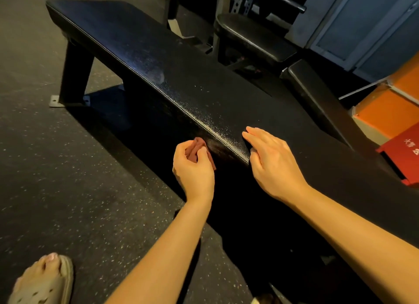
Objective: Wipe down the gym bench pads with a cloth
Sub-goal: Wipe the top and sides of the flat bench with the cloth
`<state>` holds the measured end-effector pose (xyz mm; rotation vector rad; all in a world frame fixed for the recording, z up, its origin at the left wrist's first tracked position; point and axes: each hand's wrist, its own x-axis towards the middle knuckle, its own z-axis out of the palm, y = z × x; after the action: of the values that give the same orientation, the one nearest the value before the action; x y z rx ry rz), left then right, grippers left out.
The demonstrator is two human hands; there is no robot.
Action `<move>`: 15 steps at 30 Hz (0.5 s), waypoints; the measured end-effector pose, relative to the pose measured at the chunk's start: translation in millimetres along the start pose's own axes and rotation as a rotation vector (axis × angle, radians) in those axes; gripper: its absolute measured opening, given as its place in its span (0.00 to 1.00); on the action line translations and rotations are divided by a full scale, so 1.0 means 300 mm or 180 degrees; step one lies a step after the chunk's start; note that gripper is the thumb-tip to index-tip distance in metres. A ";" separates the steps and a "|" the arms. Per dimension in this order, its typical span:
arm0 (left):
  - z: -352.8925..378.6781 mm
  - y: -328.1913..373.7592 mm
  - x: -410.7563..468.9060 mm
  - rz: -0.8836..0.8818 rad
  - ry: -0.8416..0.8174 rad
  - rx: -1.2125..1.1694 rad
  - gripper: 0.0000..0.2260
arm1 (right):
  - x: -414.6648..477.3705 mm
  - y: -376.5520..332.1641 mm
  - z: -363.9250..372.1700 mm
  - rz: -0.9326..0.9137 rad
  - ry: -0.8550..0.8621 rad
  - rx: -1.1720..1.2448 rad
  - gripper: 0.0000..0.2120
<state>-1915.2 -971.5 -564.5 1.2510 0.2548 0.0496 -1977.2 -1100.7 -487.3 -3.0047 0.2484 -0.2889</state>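
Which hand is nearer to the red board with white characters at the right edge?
Right. The right hand rests on the black bench pad, left of the red board; the left hand, gripping a reddish cloth, is farther left.

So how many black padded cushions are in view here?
3: the long bench pad in the middle, a smaller pad behind it, and a slanted pad to the right. More may lie out of view.
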 end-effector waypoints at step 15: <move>-0.008 0.064 -0.218 0.0787 -0.0727 0.0240 0.08 | -0.001 0.005 0.005 0.0037 0.0072 0.0055 0.25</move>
<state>-1977.4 -974.6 -536.5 1.3455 -0.0973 0.1098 -1977.3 -1101.9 -489.0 -2.9833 0.2638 -0.3224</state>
